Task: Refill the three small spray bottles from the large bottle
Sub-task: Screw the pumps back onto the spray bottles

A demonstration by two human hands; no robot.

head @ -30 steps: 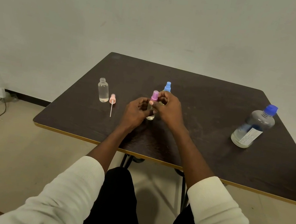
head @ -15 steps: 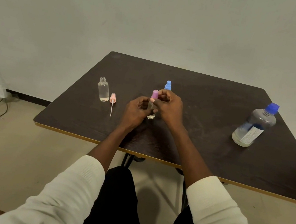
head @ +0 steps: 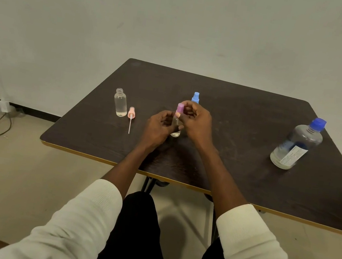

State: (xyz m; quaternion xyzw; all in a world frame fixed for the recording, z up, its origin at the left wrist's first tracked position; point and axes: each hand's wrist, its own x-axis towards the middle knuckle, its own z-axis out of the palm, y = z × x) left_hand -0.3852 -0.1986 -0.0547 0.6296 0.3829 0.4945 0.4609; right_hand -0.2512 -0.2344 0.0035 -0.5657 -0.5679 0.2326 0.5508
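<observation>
Left of the hands, an uncapped bottle (head: pixel 120 102) and its pink sprayer (head: pixel 131 114) lie untouched on the worktop (head: pixel 243 127). The left hand (head: pixel 159 125) still clasps the purple-capped bottle (head: pixel 177 120); right hand (head: pixel 197 122) fingers keep pinching its cap, seemingly unscrewing. Far right, the large bottle (head: pixel 296 143) stands capped.

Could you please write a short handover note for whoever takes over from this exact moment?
Left hand steadies the purple-capped bottle at table centre; right hand pinches its purple spray cap, cap on the neck.
Blue-capped bottle stands just behind the hands, capped.
Open bottle stands to the left, little liquid inside; its pink spray head lies beside it on the table.
Large bottle at right, blue cap on.
Done: one bottle opened. Left: open the others, pour, recap all.
</observation>
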